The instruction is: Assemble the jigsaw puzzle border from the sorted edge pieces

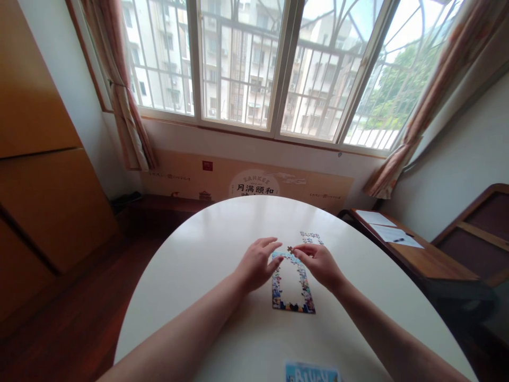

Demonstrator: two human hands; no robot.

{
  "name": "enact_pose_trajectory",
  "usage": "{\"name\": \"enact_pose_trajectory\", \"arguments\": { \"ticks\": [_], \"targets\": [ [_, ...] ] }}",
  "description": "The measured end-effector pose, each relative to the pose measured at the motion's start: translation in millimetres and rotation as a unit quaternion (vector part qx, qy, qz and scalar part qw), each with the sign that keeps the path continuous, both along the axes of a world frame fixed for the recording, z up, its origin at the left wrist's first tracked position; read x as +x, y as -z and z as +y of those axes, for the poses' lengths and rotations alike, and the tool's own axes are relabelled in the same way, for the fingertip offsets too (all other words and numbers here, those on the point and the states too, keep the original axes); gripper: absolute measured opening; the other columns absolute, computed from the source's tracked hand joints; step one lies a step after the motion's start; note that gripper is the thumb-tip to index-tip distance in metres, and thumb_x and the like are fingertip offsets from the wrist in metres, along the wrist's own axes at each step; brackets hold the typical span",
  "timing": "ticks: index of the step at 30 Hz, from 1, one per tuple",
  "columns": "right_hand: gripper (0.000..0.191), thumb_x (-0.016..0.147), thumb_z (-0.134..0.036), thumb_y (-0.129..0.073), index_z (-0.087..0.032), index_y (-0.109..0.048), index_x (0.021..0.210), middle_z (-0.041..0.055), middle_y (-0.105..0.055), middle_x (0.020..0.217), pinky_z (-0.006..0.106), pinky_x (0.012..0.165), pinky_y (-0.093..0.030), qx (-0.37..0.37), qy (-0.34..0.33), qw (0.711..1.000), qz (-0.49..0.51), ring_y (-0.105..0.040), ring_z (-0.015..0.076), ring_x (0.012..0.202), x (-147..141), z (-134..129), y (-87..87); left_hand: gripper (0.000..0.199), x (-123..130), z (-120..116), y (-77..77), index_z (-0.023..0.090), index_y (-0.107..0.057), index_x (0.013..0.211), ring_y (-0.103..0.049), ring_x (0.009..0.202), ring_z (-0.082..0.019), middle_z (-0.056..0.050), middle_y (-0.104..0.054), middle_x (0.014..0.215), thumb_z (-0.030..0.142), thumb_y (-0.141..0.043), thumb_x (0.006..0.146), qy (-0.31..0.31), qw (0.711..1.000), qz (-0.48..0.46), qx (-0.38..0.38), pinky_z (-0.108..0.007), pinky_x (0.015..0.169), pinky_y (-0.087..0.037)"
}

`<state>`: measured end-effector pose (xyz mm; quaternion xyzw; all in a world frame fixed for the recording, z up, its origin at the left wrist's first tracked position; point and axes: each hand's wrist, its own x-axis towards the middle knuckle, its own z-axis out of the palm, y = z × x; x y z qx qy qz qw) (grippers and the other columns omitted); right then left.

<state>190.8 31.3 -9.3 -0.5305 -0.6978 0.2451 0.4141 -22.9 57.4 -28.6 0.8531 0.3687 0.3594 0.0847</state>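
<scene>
On a round white table lies a partly joined jigsaw puzzle (306, 289), a colourful border frame whose middle shows bare tabletop. Between thumb and fingers, my right hand (317, 262) pinches a small brown puzzle piece (290, 249), held just above the puzzle's far edge. My left hand (259, 261) is at the puzzle's upper left corner, fingers apart and holding nothing, with its thumb over the border. Loose puzzle pieces (310, 235) are laid out beyond my right hand, which partly covers them.
The white table (178, 286) has a blue box or card (312, 373) with lettering at its near edge. To the right, a wooden desk (441, 260) carries papers (393, 236) and a pen (398, 240). Barred windows and curtains (127, 116) stand behind.
</scene>
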Motion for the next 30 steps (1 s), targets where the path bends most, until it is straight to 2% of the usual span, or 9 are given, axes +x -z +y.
{"name": "enact_pose_trajectory", "arguments": {
  "ticks": [3,6,8,12,16,20,25,30],
  "targets": [
    [0.035,0.082,-0.048,-0.067,-0.016,-0.077,0.091,0.0071,-0.073,0.082,0.027,0.062,-0.045,-0.116,-0.027,0.983,0.141,-0.06,0.016,0.069,-10,-13,-0.9,0.019,1,-10,-11.6,0.021,-0.072,0.106,-0.066,0.106,-0.024,-0.008,-0.073,0.111,0.026,-0.07,0.088,0.017,0.994,-0.103,0.029,-0.041,0.095,-0.054],
    [0.038,0.078,-0.051,-0.071,-0.015,-0.076,0.088,0.006,-0.069,0.078,0.023,0.054,-0.037,-0.16,-0.037,0.969,0.185,-0.052,0.012,0.064,-19,-22,-4.3,0.005,6,-20,-18.6,0.021,-0.073,0.091,-0.068,0.09,-0.02,-0.004,-0.075,0.093,0.023,-0.072,0.087,0.034,0.987,-0.15,0.047,-0.036,0.083,-0.057],
    [0.04,0.076,-0.052,-0.073,-0.014,-0.076,0.087,0.0059,-0.068,0.078,0.022,0.052,-0.034,-0.169,-0.039,0.965,0.199,-0.05,0.0112,0.064,-21,-24,-5.5,0.003,8,-23,-20.4,0.021,-0.074,0.087,-0.069,0.084,-0.019,-0.003,-0.075,0.087,0.021,-0.07,0.087,0.038,0.984,-0.165,0.055,-0.034,0.078,-0.057],
    [0.041,0.069,-0.051,-0.08,-0.015,-0.071,0.086,0.0035,-0.063,0.074,0.019,0.047,-0.027,-0.194,-0.018,0.948,0.25,-0.046,0.0095,0.061,-21,-24,-4.0,0.007,10,-27,-22.6,0.021,-0.074,0.084,-0.07,0.078,-0.017,-0.004,-0.075,0.084,0.021,-0.069,0.088,0.042,0.982,-0.177,0.052,-0.029,0.069,-0.058],
    [0.041,0.067,-0.051,-0.081,-0.015,-0.067,0.083,0.0069,-0.067,0.088,0.017,0.042,-0.02,-0.234,-0.028,0.913,0.334,-0.049,0.0102,0.065,-22,-29,-3.0,0.009,9,-31,-26.9,0.021,-0.072,0.08,-0.069,0.078,-0.017,-0.003,-0.075,0.083,0.019,-0.068,0.086,0.033,0.984,-0.158,0.07,-0.027,0.066,-0.058],
    [0.042,0.07,-0.054,-0.079,-0.015,-0.07,0.084,0.0107,-0.069,0.096,0.016,0.041,-0.023,-0.235,-0.043,0.912,0.333,-0.053,0.0131,0.072,-24,-34,-4.5,0.011,8,-33,-29.3,0.021,-0.07,0.076,-0.069,0.077,-0.017,-0.002,-0.075,0.081,0.019,-0.067,0.087,0.033,0.985,-0.139,0.101,-0.027,0.067,-0.058],
    [0.044,0.067,-0.055,-0.082,-0.016,-0.069,0.083,0.0083,-0.068,0.092,0.016,0.04,-0.016,-0.253,-0.043,0.902,0.347,-0.051,0.0107,0.068,-23,-34,-5.4,0.011,7,-33,-27.9,0.02,-0.069,0.08,-0.07,0.075,-0.013,-0.002,-0.076,0.088,0.017,-0.064,0.089,0.069,0.983,-0.132,0.108,-0.023,0.067,-0.056],
    [0.043,0.061,-0.048,-0.086,-0.016,-0.067,0.083,0.0026,-0.062,0.079,0.017,0.041,-0.012,-0.295,-0.045,0.884,0.359,-0.048,0.0073,0.061,-22,-34,-10.5,0.013,6,-33,-29.3,0.02,-0.068,0.081,-0.07,0.077,-0.012,-0.002,-0.075,0.089,0.017,-0.061,0.093,0.114,0.981,-0.113,0.11,-0.023,0.071,-0.055]
  ]
}}
